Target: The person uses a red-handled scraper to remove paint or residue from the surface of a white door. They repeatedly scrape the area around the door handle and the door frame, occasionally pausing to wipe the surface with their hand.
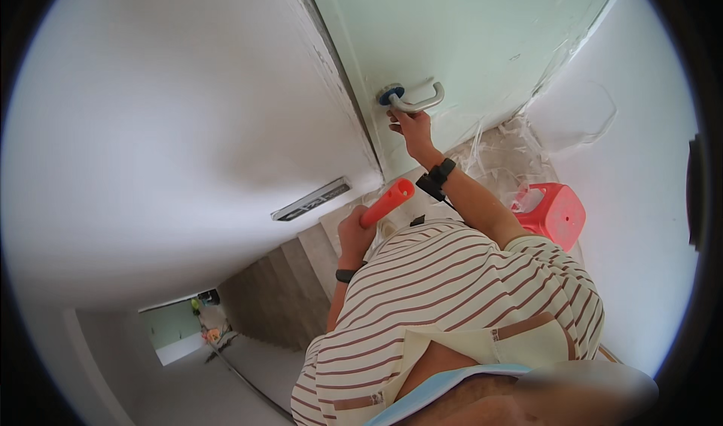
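Note:
A pale green door [480, 31] with a metal lever handle [418, 105] and a blue-edged round rose [390, 94] stands before me. My right hand [414, 129] is raised to the handle, its fingertips at the underside near the rose; whether they grip it cannot be told. In my left hand [357, 234] is a red plastic tube [388, 203], its hollow end pointing up towards the door. Black bands circle both wrists, and the right one bears a small black device [432, 186].
A red plastic stool [565, 217] stands at the right by the white wall. Crumpled clear plastic film [508, 144] lies along the door's foot. A dark plate with writing [310, 199] is on the left wall. Stairs [277, 290] descend at lower left, beside a handrail [248, 383].

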`<action>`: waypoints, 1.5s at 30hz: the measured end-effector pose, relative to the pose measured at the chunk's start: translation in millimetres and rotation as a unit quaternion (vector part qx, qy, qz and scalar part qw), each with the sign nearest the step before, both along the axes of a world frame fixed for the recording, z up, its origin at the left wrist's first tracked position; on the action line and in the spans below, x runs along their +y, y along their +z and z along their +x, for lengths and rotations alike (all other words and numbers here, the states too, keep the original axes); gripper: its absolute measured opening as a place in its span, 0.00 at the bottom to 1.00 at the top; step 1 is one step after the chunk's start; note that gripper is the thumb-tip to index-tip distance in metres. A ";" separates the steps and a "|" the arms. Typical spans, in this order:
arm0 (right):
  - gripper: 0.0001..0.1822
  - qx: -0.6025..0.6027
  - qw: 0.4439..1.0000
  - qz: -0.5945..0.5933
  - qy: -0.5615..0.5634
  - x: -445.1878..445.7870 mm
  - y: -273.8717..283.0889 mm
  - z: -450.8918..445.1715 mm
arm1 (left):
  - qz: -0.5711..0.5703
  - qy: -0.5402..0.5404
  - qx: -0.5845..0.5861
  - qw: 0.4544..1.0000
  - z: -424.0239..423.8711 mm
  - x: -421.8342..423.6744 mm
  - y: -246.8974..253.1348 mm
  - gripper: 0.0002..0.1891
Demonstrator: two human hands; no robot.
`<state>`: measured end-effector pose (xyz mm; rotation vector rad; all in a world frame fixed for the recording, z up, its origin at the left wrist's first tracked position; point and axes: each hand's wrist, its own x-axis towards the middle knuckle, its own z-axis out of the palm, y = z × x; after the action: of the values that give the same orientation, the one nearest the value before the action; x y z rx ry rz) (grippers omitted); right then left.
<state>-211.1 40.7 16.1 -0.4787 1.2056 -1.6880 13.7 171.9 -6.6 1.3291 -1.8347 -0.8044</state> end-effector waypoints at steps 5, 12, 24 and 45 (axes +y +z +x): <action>0.08 -0.003 1.000 -0.011 0.003 1.7 11.4 4.4 | 0.004 -0.003 0.005 1.000 0.5 -3.1 -1.9 0.04; 0.07 -0.007 1.000 0.018 -0.015 -2.8 7.8 6.0 | 0.000 0.007 -0.002 1.000 5.9 -3.1 -2.3 0.04; 0.05 -0.050 0.994 -0.078 -0.055 -11.5 -4.6 14.7 | 0.001 0.011 -0.016 1.000 13.2 1.4 -3.1 0.04; 0.02 -0.011 0.992 -0.120 -0.042 -8.9 -12.9 9.0 | 0.000 0.009 -0.018 1.000 22.3 2.8 -4.7 0.06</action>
<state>-202.1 31.8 3.2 -0.5615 1.0230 -1.9169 36.0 174.7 -11.3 1.3652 -1.8484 -0.7759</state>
